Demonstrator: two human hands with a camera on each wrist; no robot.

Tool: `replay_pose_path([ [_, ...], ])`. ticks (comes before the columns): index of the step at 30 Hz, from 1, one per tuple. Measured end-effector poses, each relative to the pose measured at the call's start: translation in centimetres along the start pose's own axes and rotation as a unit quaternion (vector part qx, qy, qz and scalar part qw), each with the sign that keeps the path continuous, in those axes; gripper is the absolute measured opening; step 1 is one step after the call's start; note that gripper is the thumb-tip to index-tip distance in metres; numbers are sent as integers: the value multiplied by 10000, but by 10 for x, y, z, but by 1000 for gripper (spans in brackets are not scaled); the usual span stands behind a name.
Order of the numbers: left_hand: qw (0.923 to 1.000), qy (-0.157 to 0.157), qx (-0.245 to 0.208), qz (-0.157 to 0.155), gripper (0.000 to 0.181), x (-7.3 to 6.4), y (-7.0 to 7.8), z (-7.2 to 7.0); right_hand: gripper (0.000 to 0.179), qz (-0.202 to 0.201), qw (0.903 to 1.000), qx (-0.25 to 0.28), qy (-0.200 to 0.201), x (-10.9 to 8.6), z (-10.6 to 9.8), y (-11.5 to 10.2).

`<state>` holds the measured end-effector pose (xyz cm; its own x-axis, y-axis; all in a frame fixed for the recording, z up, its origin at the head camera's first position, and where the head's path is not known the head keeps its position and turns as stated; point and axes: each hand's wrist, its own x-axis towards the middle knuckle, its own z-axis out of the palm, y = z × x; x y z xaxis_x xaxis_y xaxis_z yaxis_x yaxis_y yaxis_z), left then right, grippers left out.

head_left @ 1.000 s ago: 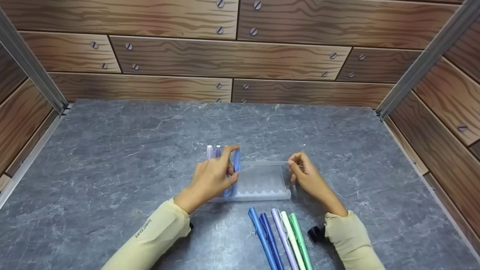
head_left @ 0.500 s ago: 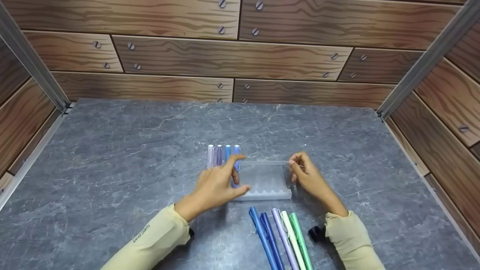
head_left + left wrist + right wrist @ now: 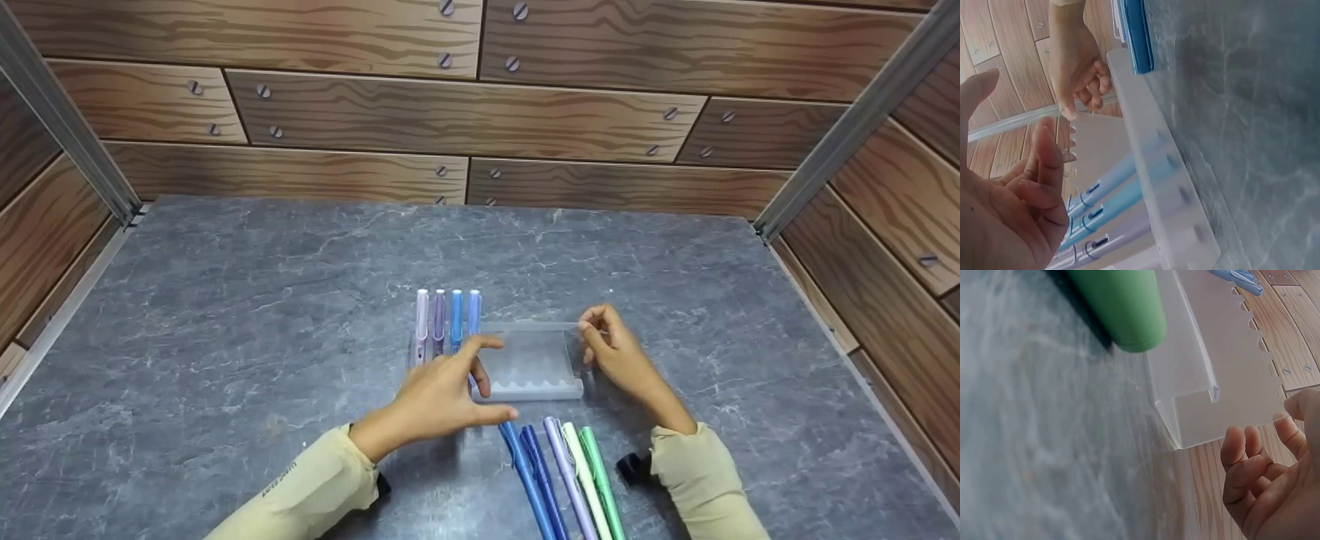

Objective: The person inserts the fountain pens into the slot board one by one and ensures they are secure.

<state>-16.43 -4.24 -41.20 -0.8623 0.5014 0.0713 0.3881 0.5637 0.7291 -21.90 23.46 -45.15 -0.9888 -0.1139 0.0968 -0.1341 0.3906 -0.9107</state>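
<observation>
Wood-patterned panels [image 3: 465,120] stand behind and to the sides of a grey marbled tabletop [image 3: 262,300]. Leftmost of the pens: four lie side by side in the left part of a clear holder [image 3: 529,391], in order a pale lilac pen [image 3: 422,319], a purple pen [image 3: 439,319], a bright blue pen [image 3: 457,319] and a light blue pen [image 3: 474,309], long axes running straight away from the person. Left hand [image 3: 442,394] hangs over their near ends, thumb and forefinger spread wide, grasping nothing. Next to the right, on the near side of the holder, five loose pens: a mid-blue pen [image 3: 528,480], a dark blue pen [image 3: 544,480], a lilac pen [image 3: 568,472], a pale green pen [image 3: 586,480], a green pen [image 3: 602,480]; near ends mostly out of frame. Key relation, in my judgement: the mid-blue pen lies rightward and personward of the left hand, its far end just beside that thumb tip (contact unclear), long axis leaning a little left as it runs away, so slightly askew to the holder's notches; left hand clearly the nearer. Notches show along the holder's near bar, right of the light blue pen. Far right: right hand [image 3: 616,352] pinches the holder's far right corner between thumb and finger, well apart from the mid-blue pen
</observation>
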Motion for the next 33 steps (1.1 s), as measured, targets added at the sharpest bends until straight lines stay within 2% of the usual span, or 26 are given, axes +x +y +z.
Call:
replay_pose_path([
  [6, 9989, -388, 98, -236, 79, -3, 2, 6, 8, 9, 10000, -40, 0, 0, 0, 0],
  [11, 9966, -682, 397, -238, 78, -6, -1, 13, 7, 10, 10000, 13, 26, 0, 1, 0],
  [18, 9920, -826, 925, -235, 79, -9, -5, 20, 6, -17, 10000, 31, 69, 1, 1, 2],
  [25, 9838, -988, 1456, -346, 78, -8, -5, 26, 7, -42, 10000, -35, 14, 0, 1, 0],
  [33, 9803, -1100, 1616, -292, 77, -5, -7, 33, 6, -86, 10000, 13, 44, 0, 1, -1],
])
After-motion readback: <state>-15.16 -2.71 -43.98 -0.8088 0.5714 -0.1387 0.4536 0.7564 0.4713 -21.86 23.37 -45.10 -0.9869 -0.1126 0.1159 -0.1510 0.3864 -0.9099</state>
